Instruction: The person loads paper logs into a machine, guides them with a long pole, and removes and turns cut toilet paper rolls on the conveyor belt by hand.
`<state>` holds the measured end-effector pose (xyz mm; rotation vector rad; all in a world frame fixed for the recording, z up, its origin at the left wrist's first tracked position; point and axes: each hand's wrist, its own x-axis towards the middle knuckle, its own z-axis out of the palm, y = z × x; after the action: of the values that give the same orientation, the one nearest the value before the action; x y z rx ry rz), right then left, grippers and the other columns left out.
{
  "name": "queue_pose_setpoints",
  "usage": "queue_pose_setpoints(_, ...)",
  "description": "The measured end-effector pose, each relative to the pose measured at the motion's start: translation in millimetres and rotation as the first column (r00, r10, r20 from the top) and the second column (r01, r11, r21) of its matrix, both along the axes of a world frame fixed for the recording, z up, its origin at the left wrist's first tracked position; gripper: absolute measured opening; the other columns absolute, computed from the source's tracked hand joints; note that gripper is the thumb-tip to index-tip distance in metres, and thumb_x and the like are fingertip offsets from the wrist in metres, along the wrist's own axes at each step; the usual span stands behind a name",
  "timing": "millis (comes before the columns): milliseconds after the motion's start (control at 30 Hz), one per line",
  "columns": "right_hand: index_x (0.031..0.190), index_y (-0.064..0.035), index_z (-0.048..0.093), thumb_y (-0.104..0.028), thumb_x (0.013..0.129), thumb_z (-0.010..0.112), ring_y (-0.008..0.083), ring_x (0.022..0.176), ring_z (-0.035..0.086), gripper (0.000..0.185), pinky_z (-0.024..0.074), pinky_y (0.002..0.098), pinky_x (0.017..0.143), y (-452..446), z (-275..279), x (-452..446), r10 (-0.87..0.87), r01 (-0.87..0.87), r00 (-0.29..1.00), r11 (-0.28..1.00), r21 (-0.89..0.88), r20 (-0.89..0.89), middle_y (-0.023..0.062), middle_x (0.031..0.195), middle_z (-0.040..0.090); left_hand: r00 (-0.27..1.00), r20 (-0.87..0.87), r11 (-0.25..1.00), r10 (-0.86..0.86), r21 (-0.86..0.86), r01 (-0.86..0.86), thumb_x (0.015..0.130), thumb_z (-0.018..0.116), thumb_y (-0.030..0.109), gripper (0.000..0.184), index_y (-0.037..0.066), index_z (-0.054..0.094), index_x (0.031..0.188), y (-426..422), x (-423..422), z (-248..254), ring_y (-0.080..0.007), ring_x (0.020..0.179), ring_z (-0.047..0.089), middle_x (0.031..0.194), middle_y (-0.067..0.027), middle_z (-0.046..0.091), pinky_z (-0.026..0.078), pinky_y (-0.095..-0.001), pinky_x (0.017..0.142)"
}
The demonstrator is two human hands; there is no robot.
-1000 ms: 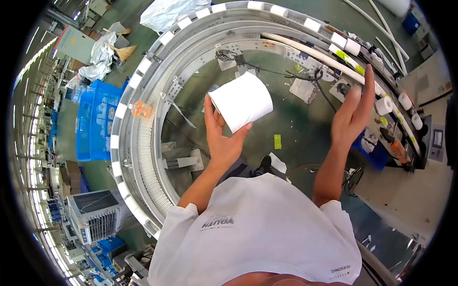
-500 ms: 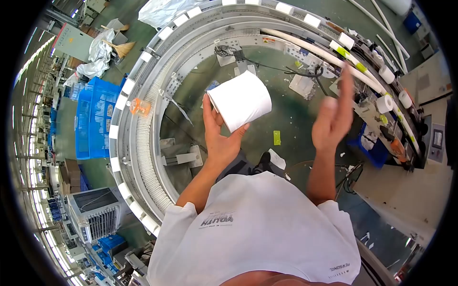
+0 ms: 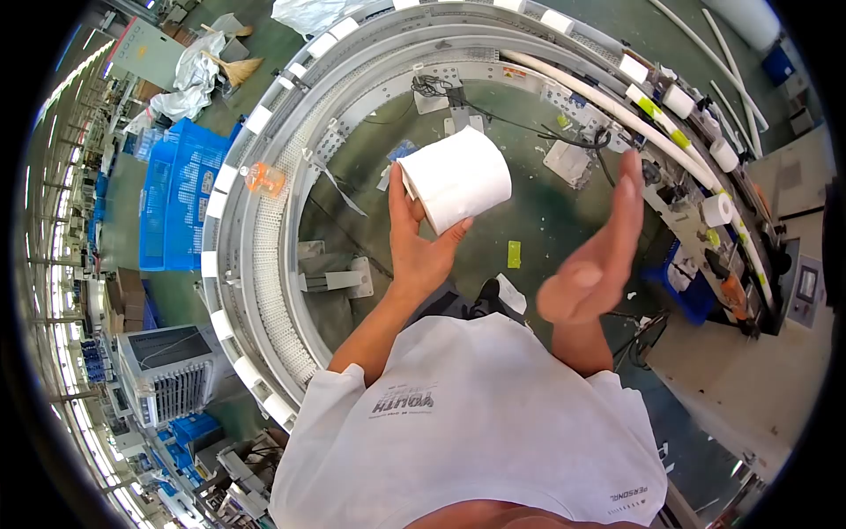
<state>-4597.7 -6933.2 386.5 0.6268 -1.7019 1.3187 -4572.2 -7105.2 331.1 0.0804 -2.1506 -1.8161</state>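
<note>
A white paper roll (image 3: 460, 179), tilted on its side, is held in my left hand (image 3: 420, 251). The thumb lies along its near edge and the fingers reach round its left end. My right hand (image 3: 595, 260) is up in the air to the right, apart from the roll, with its fingers stretched out and nothing in it; it is slightly blurred. More white rolls, such as one at the right (image 3: 717, 210), sit along the curved conveyor (image 3: 295, 309) that rings the space in front of me.
An orange bottle (image 3: 264, 179) stands on the conveyor's left side. Beyond it is a blue crate (image 3: 167, 207). A pale pipe (image 3: 608, 106) runs along the right side. At the right are a blue bin (image 3: 692, 295) and a machine with a panel (image 3: 805, 284). A yellow-green piece (image 3: 514, 254) lies on the floor.
My right hand has come down and slightly left, and its palm has turned. My left hand still holds the roll, shifted slightly to the right. The whole view has shifted a little.
</note>
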Motion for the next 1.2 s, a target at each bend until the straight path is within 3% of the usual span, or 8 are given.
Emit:
queue_pose_setpoints(100, 0.118, 0.0015, 0.061, -0.032, 0.080, 0.067, 0.0389, 0.119, 0.052, 0.051, 0.0418, 0.0579, 0.092, -68, -30, 12, 0.326, -0.595, 0.773, 0.670, 0.443, 0.545, 0.0168, 0.124, 0.059, 0.989, -0.084, 0.849, 0.120, -0.508, -0.146, 0.075, 0.076, -0.004, 0.106, 0.002, 0.007, 0.154, -6, -5, -16, -0.0234, 0.113, 0.061, 0.131, -0.0185, 0.056, 0.046, -0.0362, 0.097)
queue_pose_setpoints(233, 0.108, 0.0002, 0.067, -0.028, 0.092, 0.061, 0.0320, 0.105, 0.063, 0.033, 0.0492, 0.0435, 0.093, -65, 10, 39, 0.744, -0.714, 0.667, 0.656, 0.244, -0.049, 0.0151, 0.100, 0.070, 0.998, 0.070, 0.993, -0.008, 0.115, 0.000, 0.075, 0.076, -0.004, 0.107, 0.002, 0.005, 0.154, -13, 5, -28, -0.0234, 0.113, 0.061, 0.135, -0.0190, 0.053, 0.048, -0.0378, 0.095)
queue_pose_setpoints(500, 0.130, 0.0176, 0.045, -0.020, 0.100, 0.046, 0.0331, 0.121, 0.056, 0.048, 0.0450, 0.0451, 0.102, -18, 6, -19, -0.245, 0.245, 0.970, 0.968, -0.058, 0.004, 0.0249, 0.130, 0.056, 0.999, -0.010, 0.998, 0.038, -0.055, -0.038, 0.076, 0.078, -0.002, 0.107, 0.003, 0.005, 0.155, -24, -1, -7, -0.0227, 0.111, 0.062, 0.126, -0.0174, 0.059, 0.049, -0.0343, 0.094)
queue_pose_setpoints(600, 0.113, 0.0063, 0.057, -0.019, 0.090, 0.057, 0.0335, 0.098, 0.061, 0.034, 0.0499, 0.0451, 0.082, -77, -50, 7, 0.050, -0.356, 0.899, 0.664, 0.657, 0.436, 0.0180, 0.104, 0.061, 0.999, 0.038, 0.999, 0.033, -0.017, -0.033, 0.077, 0.076, -0.003, 0.105, 0.001, 0.005, 0.154, -21, 1, -9, -0.0236, 0.109, 0.063, 0.123, -0.0177, 0.061, 0.050, -0.0342, 0.092)
queue_pose_setpoints(667, 0.102, -0.0012, 0.065, -0.018, 0.084, 0.064, 0.0339, 0.082, 0.065, 0.025, 0.0532, 0.0452, 0.069, -97, -73, 27, 0.363, -0.310, 0.921, 0.458, 0.833, 0.144, 0.0135, 0.087, 0.064, 0.995, 0.089, 0.995, 0.041, 0.090, -0.049, 0.077, 0.076, -0.003, 0.105, 0.001, 0.005, 0.154, -17, -7, -16, -0.0233, 0.110, 0.063, 0.123, -0.0180, 0.061, 0.050, -0.0340, 0.091)
queue_pose_setpoints(800, 0.085, -0.0007, 0.069, -0.010, 0.084, 0.064, 0.0311, 0.072, 0.067, 0.011, 0.0554, 0.0378, 0.065, -48, -5, 17, 0.544, -0.540, 0.839, 0.836, 0.101, -0.017, 0.0121, 0.086, 0.069, 0.995, 0.092, 0.999, 0.034, -0.004, -0.033, 0.075, 0.077, -0.004, 0.107, 0.001, 0.005, 0.154, -30, -6, -21, -0.0240, 0.114, 0.061, 0.130, -0.0193, 0.056, 0.049, -0.0355, 0.093)
queue_pose_setpoints(933, 0.121, 0.0063, 0.059, -0.006, 0.093, 0.059, 0.0248, 0.096, 0.068, 0.031, 0.0509, 0.0346, 0.090, -24, -36, -17, 0.169, -0.166, 0.905, 0.985, -0.044, 0.389, 0.0174, 0.104, 0.070, 0.999, 0.013, 0.998, 0.029, -0.050, -0.029, 0.075, 0.078, -0.003, 0.108, 0.001, 0.005, 0.154, -29, -8, -19, -0.0247, 0.116, 0.060, 0.134, -0.0191, 0.053, 0.048, -0.0367, 0.096)
queue_pose_setpoints(1200, 0.145, 0.0049, 0.036, -0.010, 0.081, 0.079, 0.0215, 0.122, 0.054, 0.078, 0.0382, 0.0353, 0.106, -20, -78, -36, 0.743, -0.408, 0.301, 0.667, -0.624, 0.598, 0.0159, 0.131, 0.059, 0.992, -0.034, 0.992, -0.118, -0.058, 0.116, 0.072, 0.081, 0.000, 0.116, 0.002, 0.001, 0.154, -30, -3, -16, -0.0273, 0.122, 0.056, 0.140, -0.0212, 0.047, 0.046, -0.0393, 0.100)
